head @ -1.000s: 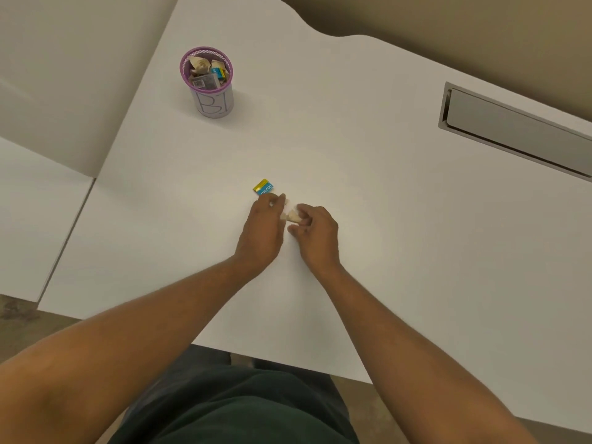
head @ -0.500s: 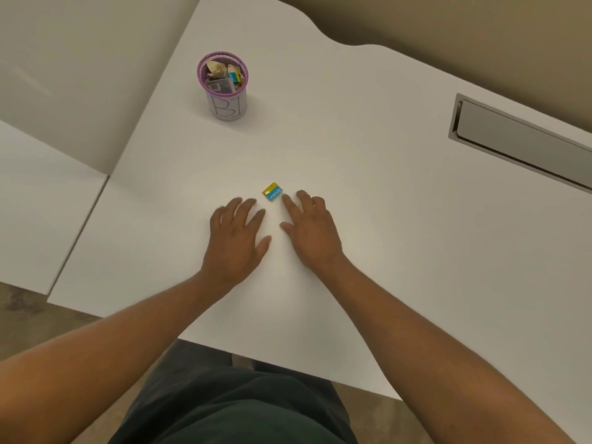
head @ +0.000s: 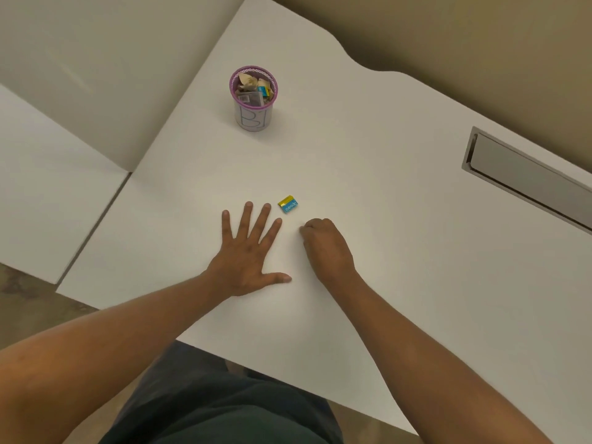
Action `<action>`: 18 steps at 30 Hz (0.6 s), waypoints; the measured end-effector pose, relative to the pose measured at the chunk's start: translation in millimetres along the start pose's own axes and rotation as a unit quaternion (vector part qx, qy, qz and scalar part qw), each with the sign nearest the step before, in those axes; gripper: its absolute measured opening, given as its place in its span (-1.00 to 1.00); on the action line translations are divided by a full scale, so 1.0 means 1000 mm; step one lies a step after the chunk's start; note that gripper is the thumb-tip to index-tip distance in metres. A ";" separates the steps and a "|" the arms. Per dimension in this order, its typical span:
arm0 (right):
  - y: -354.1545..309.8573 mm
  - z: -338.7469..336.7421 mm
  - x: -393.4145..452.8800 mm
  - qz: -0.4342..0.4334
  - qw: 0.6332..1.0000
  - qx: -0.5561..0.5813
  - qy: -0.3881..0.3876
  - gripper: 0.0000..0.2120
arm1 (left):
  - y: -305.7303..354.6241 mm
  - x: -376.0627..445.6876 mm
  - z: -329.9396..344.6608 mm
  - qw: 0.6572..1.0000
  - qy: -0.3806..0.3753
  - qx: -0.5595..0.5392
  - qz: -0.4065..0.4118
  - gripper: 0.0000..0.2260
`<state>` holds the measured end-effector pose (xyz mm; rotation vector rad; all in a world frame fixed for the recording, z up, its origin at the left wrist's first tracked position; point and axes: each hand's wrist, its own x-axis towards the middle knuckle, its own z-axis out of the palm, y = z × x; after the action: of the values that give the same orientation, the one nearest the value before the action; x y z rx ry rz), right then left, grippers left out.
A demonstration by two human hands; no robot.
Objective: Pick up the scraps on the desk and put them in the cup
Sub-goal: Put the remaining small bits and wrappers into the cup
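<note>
A small blue and yellow wrapper scrap (head: 288, 204) lies on the white desk (head: 400, 238), just beyond my fingertips. My left hand (head: 248, 251) rests flat on the desk to the lower left of the scrap, fingers spread, holding nothing. My right hand (head: 325, 248) is curled into a fist just below and right of the scrap. The white paper scrap it pinched earlier is out of sight, apparently inside the fist. The purple-rimmed mesh cup (head: 253, 118) stands upright at the far side, holding several crumpled scraps.
A long metal cable slot (head: 525, 184) is set into the desk at the right. A second white surface (head: 48, 193) adjoins on the left, separated by a thin gap. The desk's near edge runs above my lap.
One second ago both hands pinched a white scrap. They then went flat on the desk. Now my right hand has curled shut, my left has spread wider, and the white scrap is hidden.
</note>
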<state>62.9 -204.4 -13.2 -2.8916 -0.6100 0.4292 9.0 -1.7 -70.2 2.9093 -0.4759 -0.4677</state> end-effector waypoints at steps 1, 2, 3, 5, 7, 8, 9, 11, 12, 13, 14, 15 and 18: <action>0.000 0.000 0.003 0.012 1.000 0.013 0.002 -0.77 | -0.001 0.000 -0.001 1.000 -0.009 -0.001 0.003 0.09; -0.002 -0.001 0.006 0.038 0.999 0.035 0.007 -0.77 | -0.002 0.001 -0.003 1.000 -0.018 -0.003 0.004 0.12; -0.005 -0.003 0.008 0.081 0.994 0.074 0.020 -0.77 | -0.003 0.002 -0.004 1.000 -0.028 -0.006 0.005 0.14; -0.014 -0.012 0.014 0.197 0.959 0.197 0.059 -0.79 | -0.005 0.004 -0.004 0.999 -0.046 -0.011 0.004 0.20; -0.026 -0.028 0.025 0.255 0.907 0.318 0.107 -0.81 | -0.007 0.006 -0.002 0.998 -0.058 -0.017 0.004 0.26; -0.033 -0.041 0.034 0.257 0.886 0.363 0.130 -0.83 | -0.007 0.007 -0.001 0.998 -0.066 -0.019 0.003 0.28; -0.040 -0.055 0.046 0.245 0.871 0.397 0.155 -0.84 | -0.007 0.008 0.000 0.997 -0.075 -0.022 0.002 0.30; -0.052 -0.088 0.080 0.195 0.861 0.421 0.209 -0.87 | -0.007 0.009 0.001 0.996 -0.090 -0.025 0.003 0.33; -0.056 -0.104 0.100 0.168 0.866 0.410 0.232 -0.87 | -0.006 0.010 0.001 0.995 -0.094 -0.024 0.002 0.34; -0.060 -0.119 0.121 0.142 0.875 0.390 0.250 -0.87 | -0.006 0.010 0.001 0.995 -0.095 -0.020 0.001 0.34; -0.063 -0.130 0.142 0.117 0.886 0.364 0.261 -0.88 | -0.006 0.010 0.000 0.995 -0.095 -0.015 -0.001 0.34; -0.065 -0.139 0.163 0.091 0.899 0.336 0.264 -0.88 | -0.006 0.010 0.000 0.995 -0.094 -0.012 -0.002 0.33; -0.064 -0.145 0.212 0.036 0.947 0.228 0.223 -0.87 | -0.005 0.009 -0.001 0.996 -0.092 -0.010 -0.001 0.32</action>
<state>269.6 -71.4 85.6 -2.4428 -0.2834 -0.0794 18.6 0.2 -73.2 2.8617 -0.4884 -0.7402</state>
